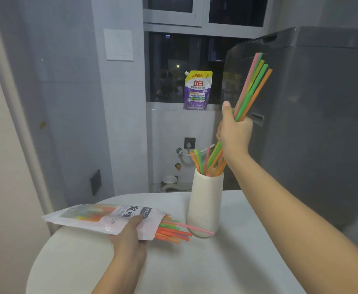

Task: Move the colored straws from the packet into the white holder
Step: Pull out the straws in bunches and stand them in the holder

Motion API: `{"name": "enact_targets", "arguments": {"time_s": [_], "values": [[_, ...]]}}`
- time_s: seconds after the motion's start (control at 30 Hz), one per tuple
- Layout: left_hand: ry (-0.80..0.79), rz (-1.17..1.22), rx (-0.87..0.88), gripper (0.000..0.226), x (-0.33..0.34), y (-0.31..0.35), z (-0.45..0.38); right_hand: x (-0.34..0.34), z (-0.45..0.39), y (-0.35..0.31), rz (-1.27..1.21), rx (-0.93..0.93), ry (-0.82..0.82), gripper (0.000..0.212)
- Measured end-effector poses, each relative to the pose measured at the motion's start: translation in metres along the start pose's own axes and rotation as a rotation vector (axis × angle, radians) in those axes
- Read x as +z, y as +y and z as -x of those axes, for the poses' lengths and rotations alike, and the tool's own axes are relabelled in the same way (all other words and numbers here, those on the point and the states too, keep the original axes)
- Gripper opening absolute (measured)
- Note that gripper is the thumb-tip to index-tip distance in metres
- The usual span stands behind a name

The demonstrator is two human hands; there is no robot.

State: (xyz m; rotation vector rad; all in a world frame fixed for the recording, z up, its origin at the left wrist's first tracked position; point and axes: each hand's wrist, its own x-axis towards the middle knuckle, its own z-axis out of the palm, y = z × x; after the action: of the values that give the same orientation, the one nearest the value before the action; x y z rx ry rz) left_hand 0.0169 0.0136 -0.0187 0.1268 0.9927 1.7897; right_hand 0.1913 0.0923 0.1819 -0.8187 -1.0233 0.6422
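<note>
My right hand is closed around a bundle of colored straws, held tilted above the white holder. The bundle's lower ends reach into the holder's mouth, where several other straws stand. The holder is upright on the white table. My left hand grips the straw packet, which lies at the table's left edge with its open end toward the holder. Orange, green and pink straws stick out of that opening; one pink straw reaches the holder's base.
A grey washing machine stands right behind the table. A purple detergent pouch sits on the window sill at the back. Wall and pipes are behind the holder. The table's round edge curves off at the left.
</note>
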Motion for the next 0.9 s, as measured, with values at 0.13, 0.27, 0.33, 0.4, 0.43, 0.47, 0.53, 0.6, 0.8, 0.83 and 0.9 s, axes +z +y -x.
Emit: {"name": "enact_targets", "arguments": {"time_s": [0.13,0.27,0.33,0.4,0.43,0.47,0.53,0.6,0.8,0.83,0.9], "values": [[-0.008,0.021,-0.006,0.053,0.002,0.001,0.002,0.002,-0.002,0.005,0.032,-0.051,-0.026,0.022],[0.002,0.037,-0.012,0.054,0.005,0.0,0.005,0.001,-0.001,0.02,0.165,-0.024,-0.073,0.032],[0.003,0.044,-0.011,0.054,0.005,0.0,0.006,-0.002,0.0,0.029,0.252,0.025,-0.105,0.037],[-0.003,0.043,-0.015,0.053,0.005,0.0,0.007,-0.005,0.002,0.035,0.338,0.049,-0.149,0.037],[-0.003,0.044,-0.018,0.053,0.005,0.0,0.007,-0.006,0.002,0.036,0.378,0.043,-0.179,0.036],[-0.001,0.046,-0.021,0.053,0.004,0.001,0.007,-0.007,0.002,0.036,0.413,0.03,-0.211,0.035],[0.007,0.052,-0.029,0.053,0.003,0.001,0.007,-0.006,0.001,0.032,0.467,0.004,-0.256,0.029],[0.007,0.051,-0.03,0.053,0.004,0.001,0.007,-0.005,-0.002,0.028,0.472,-0.01,-0.246,0.016],[-0.004,0.051,-0.024,0.053,0.006,-0.002,0.007,-0.009,-0.007,0.026,0.455,-0.114,-0.108,0.021],[-0.006,0.052,-0.024,0.054,0.006,-0.002,0.006,-0.01,-0.007,0.027,0.484,-0.137,-0.116,0.021],[-0.01,0.051,-0.026,0.055,0.005,-0.002,0.005,-0.013,-0.005,0.031,0.625,-0.195,-0.193,0.015]]}}
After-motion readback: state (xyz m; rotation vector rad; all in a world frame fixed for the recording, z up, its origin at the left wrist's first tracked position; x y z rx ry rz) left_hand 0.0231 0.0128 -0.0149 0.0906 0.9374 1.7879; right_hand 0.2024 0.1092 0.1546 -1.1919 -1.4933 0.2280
